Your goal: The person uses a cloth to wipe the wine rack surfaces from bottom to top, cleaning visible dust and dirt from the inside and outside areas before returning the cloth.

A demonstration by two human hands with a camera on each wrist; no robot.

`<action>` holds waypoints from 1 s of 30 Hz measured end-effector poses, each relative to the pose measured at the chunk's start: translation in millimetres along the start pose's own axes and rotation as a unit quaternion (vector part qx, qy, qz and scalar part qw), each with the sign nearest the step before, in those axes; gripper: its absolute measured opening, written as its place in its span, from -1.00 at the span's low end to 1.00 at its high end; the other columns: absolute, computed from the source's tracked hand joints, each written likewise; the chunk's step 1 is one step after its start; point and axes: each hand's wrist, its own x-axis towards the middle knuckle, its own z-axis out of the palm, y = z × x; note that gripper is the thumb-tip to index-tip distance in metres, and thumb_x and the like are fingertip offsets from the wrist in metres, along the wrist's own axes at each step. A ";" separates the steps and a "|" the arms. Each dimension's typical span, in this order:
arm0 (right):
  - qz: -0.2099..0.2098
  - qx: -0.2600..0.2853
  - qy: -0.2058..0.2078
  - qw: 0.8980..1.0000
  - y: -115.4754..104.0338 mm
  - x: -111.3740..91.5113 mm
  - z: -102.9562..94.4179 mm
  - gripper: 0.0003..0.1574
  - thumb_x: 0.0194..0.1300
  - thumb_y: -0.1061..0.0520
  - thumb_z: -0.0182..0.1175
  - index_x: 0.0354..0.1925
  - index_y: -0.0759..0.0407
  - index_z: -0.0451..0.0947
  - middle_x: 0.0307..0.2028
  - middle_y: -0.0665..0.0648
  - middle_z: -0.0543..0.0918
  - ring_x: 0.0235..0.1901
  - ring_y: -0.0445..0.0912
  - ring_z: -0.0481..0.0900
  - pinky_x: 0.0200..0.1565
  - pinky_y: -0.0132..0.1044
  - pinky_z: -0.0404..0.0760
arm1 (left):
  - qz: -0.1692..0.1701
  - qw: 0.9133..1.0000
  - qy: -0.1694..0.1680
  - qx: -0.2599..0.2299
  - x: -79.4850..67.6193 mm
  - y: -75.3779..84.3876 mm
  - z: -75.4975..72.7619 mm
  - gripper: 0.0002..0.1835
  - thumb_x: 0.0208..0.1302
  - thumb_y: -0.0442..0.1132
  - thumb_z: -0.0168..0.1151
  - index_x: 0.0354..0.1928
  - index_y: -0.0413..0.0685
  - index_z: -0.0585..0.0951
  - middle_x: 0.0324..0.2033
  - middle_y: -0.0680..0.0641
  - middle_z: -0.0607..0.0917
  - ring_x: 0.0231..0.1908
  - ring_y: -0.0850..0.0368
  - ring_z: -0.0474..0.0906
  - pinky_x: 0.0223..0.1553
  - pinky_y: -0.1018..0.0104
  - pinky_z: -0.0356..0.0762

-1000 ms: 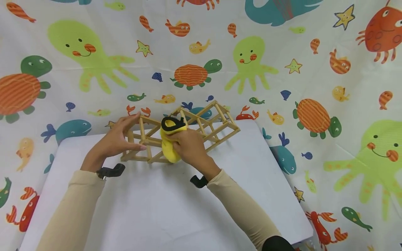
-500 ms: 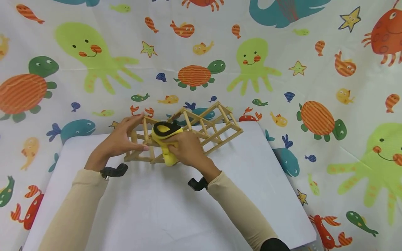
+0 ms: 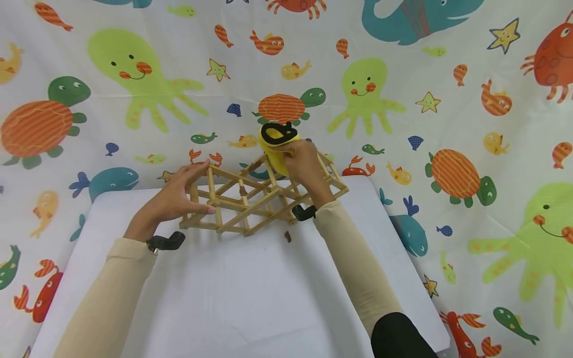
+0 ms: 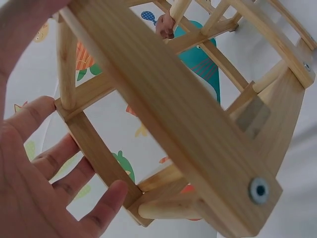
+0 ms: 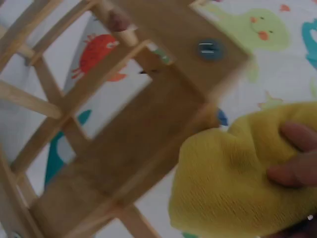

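While a white table (image 3: pixel 215 308) is carrying a wooden rack (image 4: pixel 168 113) near its far edge, the left hand (image 3: pixel 172 199) is gripping one end, the right hand (image 3: pixel 305 164) clutching a yellow cloth (image 5: pixel 218 183); wiping is looking unfinished, a brown lump (image 3: pixel 243 191) sticking to a rung (image 3: pixel 244 200), a crumb (image 3: pixel 288 236) lying loose.

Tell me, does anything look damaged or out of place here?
Yes. A small brown scrap lies on the white table in front of the wooden frame, and a brown lump sits on one of its rods. Both look odd against plain surfaces; I can't tell what they are.
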 end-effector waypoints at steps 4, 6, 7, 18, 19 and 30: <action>0.000 -0.011 -0.103 0.995 4.8 -2.1 -2.5 -0.68 0.42 0.30 0.30 -0.12 -0.07 0.89 -0.12 0.05 0.89 -0.36 -0.09 0.71 -0.26 -0.33 0.64 | 0.001 1.000 -0.001 0.005 2.6 2.4 0.9 0.35 -0.02 0.01 0.75 0.72 0.39 0.02 0.64 -0.25 0.12 0.58 -0.39 0.05 0.38 -0.67 0.16; -0.003 0.000 -0.157 0.988 4.7 -2.0 -14.8 -0.69 0.41 0.27 0.33 -0.15 -0.10 0.90 -0.12 -0.01 0.89 -0.54 -0.17 0.47 -0.42 -0.39 0.44 | 0.001 1.000 0.000 0.007 4.4 3.5 0.6 0.35 -0.03 0.02 0.75 0.72 0.42 0.02 0.65 -0.23 0.12 0.59 -0.37 0.04 0.40 -0.67 0.14; -0.003 0.016 -0.180 0.984 4.0 -1.1 -22.2 -0.66 0.39 0.30 0.31 -0.16 -0.11 0.90 -0.11 -0.01 0.89 -0.61 -0.17 0.34 -0.48 -0.39 0.34 | 0.000 1.000 0.000 0.008 5.0 4.0 0.3 0.35 -0.03 0.03 0.75 0.72 0.43 0.02 0.65 -0.22 0.11 0.59 -0.37 0.04 0.40 -0.67 0.13; 0.033 0.035 -0.128 0.991 8.7 12.0 -7.5 -0.58 0.40 0.25 0.34 0.11 -0.13 0.82 0.22 0.11 0.74 0.06 0.00 0.62 0.01 -0.20 0.65 | -0.001 1.000 0.003 -0.011 3.7 0.8 1.7 0.36 -0.03 -0.01 0.76 0.72 0.41 0.04 0.64 -0.23 0.11 0.58 -0.34 0.06 0.42 -0.62 0.17; 0.034 0.020 -0.126 0.991 9.5 12.2 -1.3 -0.57 0.41 0.25 0.32 0.12 -0.16 0.81 0.21 0.10 0.75 0.05 0.00 0.62 0.02 -0.20 0.62 | -0.004 1.000 0.002 -0.013 3.8 0.7 2.2 0.36 -0.03 -0.02 0.76 0.71 0.42 0.03 0.64 -0.23 0.11 0.58 -0.34 0.06 0.42 -0.61 0.18; -0.003 0.067 -0.244 0.967 -3.8 18.6 -36.0 -0.49 0.29 0.43 0.19 -0.17 -0.09 0.90 0.01 0.04 0.81 -0.04 -0.05 0.60 -0.19 -0.26 0.61 | -0.013 1.000 0.004 -0.016 2.0 0.1 0.6 0.36 -0.04 -0.01 0.77 0.71 0.48 0.03 0.63 -0.21 0.12 0.56 -0.33 0.10 0.42 -0.60 0.20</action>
